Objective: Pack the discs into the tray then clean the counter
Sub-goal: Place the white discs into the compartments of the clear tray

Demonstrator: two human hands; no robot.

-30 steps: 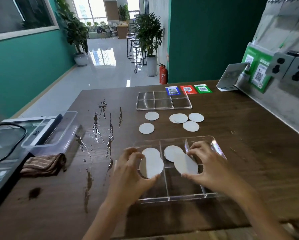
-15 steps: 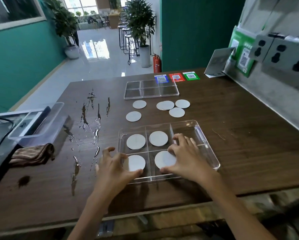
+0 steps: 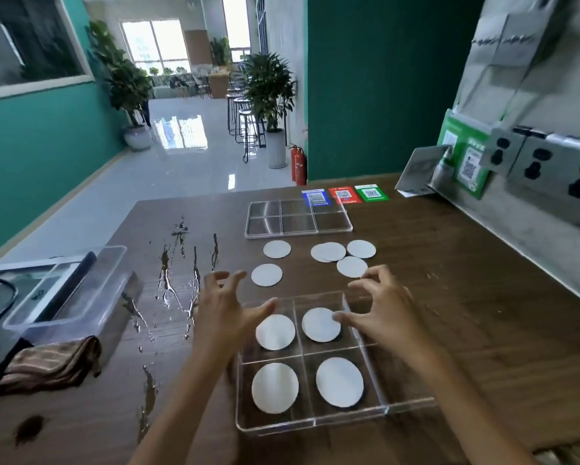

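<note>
Near tray (image 3: 310, 422), at bench's near edge: we count four discs (image 3: 275, 332) packed, one per compartment; right-hand compartments hidden. Six loose discs (image 3: 267, 275) lie mid-bench, two overlapping, before second tray (image 3: 298, 218). Left hand (image 3: 228, 305) and right hand (image 3: 379, 305) hover above tray, fingers spread, holding nothing. Spill (image 3: 174, 286) unwiped; cloth (image 3: 50, 364) at left edge. We judge packing under half done.

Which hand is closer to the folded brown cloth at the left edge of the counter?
Left. The left hand hovers over the near tray's left side, with wet counter between it and the brown cloth. The right hand is farther right, above the tray's right side.
</note>
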